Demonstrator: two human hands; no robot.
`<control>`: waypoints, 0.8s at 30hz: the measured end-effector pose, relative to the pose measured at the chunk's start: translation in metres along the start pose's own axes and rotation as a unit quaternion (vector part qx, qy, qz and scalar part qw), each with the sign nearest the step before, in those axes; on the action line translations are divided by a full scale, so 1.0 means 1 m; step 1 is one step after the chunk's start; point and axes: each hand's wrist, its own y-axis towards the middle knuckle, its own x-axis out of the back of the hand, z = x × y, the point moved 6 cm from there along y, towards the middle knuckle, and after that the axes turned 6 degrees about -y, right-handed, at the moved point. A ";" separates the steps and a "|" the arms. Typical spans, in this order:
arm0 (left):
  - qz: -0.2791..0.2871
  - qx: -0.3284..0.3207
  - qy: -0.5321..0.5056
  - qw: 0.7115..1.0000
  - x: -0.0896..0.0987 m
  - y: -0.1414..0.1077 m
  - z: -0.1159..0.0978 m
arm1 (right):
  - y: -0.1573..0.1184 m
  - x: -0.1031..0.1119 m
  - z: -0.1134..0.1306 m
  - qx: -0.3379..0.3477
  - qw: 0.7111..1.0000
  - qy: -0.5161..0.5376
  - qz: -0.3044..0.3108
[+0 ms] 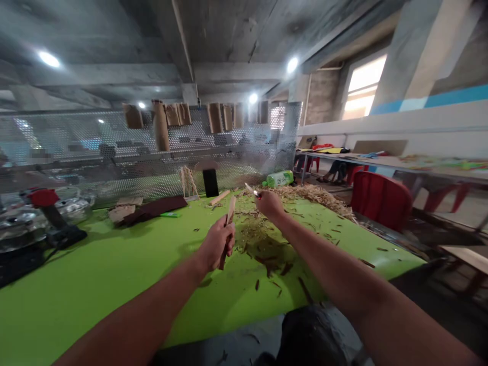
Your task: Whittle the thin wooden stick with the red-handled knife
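Left hand (218, 241) had fingers wrapped round stick (231, 207); right hand (270, 204) clenched knife (250, 189). Stick looked light, stiff, prob splintery. Near half seemed best grip.

No legible lettering or numbers, marks on a green bottle (280, 178), too blurred to read

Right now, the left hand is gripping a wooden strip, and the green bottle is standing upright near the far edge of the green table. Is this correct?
Not entirely: the green bottle is lying on its side, not standing upright, as the head view shows. It is near the far edge of the green table, and the left hand is gripping a wooden strip.
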 end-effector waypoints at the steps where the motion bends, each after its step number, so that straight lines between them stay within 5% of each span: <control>1: -0.006 -0.009 0.002 1.000 0.001 0.001 0.000 | -0.007 -0.002 0.016 0.036 0.999 -0.003 -0.002; 5: -0.020 -0.030 0.021 0.999 0.002 0.005 0.003 | -0.037 -0.006 0.059 0.144 0.988 -0.044 0.038; 9: -0.029 -0.037 0.029 0.998 0.003 0.007 0.003 | -0.048 -0.002 0.070 0.153 0.984 -0.069 0.056; 20: -0.037 -0.022 0.072 0.996 -0.002 0.004 -0.002 | -0.038 -0.007 0.065 0.145 0.986 -0.074 0.043; 24: -0.023 -0.011 0.083 0.996 -0.018 -0.013 0.002 | -0.017 -0.002 0.018 0.043 0.996 -0.027 0.080</control>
